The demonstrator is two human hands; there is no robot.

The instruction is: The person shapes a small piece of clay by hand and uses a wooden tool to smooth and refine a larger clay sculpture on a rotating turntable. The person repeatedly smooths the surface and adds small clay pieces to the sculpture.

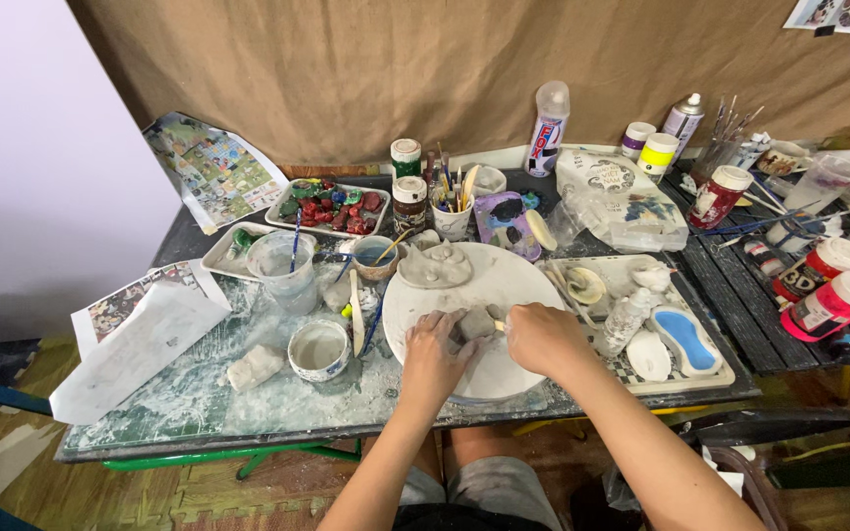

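Two hands meet over one small grey lump of clay (476, 322) near the front of my round white work board (518, 285). My left hand (432, 354) curls its fingers against the lump's left side, steadying it. My right hand (541, 337) is closed around a thin wooden tool (497, 325), its tip touching the clay's right edge. A larger shaped clay piece (434, 265) sits at the board's far edge, well apart. Just left of the board stands a small white bowl (319, 349), and a checked tray (641, 334) lies to the right.
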